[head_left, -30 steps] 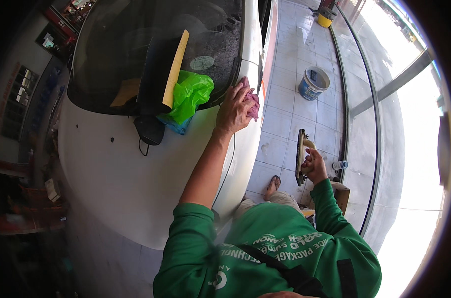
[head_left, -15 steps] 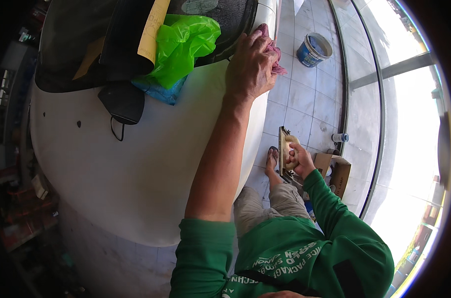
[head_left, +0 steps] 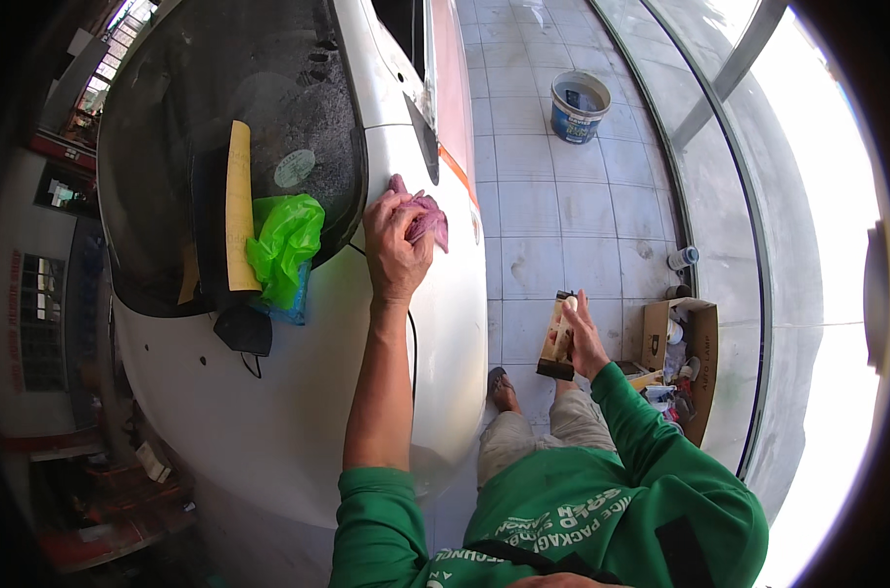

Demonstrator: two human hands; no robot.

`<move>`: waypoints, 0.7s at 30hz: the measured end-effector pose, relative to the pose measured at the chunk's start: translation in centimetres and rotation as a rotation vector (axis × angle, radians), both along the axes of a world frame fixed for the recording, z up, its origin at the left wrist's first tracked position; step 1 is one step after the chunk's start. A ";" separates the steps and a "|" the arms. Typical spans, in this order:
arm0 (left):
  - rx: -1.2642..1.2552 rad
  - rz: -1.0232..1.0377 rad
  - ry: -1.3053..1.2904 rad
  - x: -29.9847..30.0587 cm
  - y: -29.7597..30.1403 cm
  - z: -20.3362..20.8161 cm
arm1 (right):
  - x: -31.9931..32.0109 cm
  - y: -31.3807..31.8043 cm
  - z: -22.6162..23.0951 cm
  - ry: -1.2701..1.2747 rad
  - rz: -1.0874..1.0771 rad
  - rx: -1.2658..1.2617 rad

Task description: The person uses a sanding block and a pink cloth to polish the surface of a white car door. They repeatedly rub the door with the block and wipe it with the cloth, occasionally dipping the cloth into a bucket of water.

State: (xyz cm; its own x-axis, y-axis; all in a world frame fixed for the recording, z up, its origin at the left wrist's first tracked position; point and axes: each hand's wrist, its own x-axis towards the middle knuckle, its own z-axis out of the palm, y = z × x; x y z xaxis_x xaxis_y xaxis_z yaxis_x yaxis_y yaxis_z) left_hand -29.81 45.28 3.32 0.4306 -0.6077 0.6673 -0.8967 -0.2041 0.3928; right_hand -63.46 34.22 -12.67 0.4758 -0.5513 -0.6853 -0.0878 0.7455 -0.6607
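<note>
The person's right hand (head_left: 587, 343) is grasping a hand sander (head_left: 554, 343) above the floor (head_left: 528, 265), apart from the car, fingers curling only partly around its handle. Past the dull white bonnet (head_left: 268, 412), a green bag (head_left: 288, 245) is lying against the windshield (head_left: 229, 88). Just beside that glass, the left hand (head_left: 398, 255) is gripping a pink cloth (head_left: 428, 223) against the car's side. No clear edge is separating wiped from unwiped paint, so what is done or left cannot be told. Farther off, a bucket (head_left: 574, 125) is standing.

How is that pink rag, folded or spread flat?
Neither: the pink rag is bunched up; it bulges in creases from under the left hand.
</note>
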 end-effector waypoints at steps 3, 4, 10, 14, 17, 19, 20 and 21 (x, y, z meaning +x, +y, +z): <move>-0.006 -0.040 0.245 -6.1 -4.4 -2.4 | -0.5 -3.6 2.1 -0.131 0.088 0.075; 0.028 -0.061 0.319 -8.8 -6.2 -3.4 | -0.3 -4.8 2.5 -0.185 0.102 0.123; 0.377 -0.586 0.653 -22.2 -15.3 -7.0 | -0.2 -13.1 2.8 -0.675 -0.122 0.462; 0.597 -0.780 0.574 -21.8 -18.6 -6.6 | -3.7 -19.1 1.5 -0.552 -0.117 0.339; 0.808 -0.362 0.224 -15.7 -19.9 -5.9 | -6.0 -23.7 0.3 -0.576 -0.206 0.309; 0.907 -0.101 -0.051 -10.0 -20.4 -5.5 | -6.9 -26.2 -0.4 -0.661 -0.291 0.249; 0.979 0.002 -0.092 -7.1 -20.3 -5.5 | -7.4 -27.4 -0.7 -0.680 -0.340 0.223; 1.047 0.068 -0.126 -4.4 -20.2 -5.5 | -7.5 -28.6 -1.1 -0.715 -0.374 0.203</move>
State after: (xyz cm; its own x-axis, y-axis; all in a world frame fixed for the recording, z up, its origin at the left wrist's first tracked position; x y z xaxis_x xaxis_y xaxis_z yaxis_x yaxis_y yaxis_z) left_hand -34.22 25.03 -2.22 0.4498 -0.8831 -0.1335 -0.8925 -0.4390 -0.1034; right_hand -70.94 5.66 -13.76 0.6440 -0.6581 -0.3901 0.5795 0.7525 -0.3129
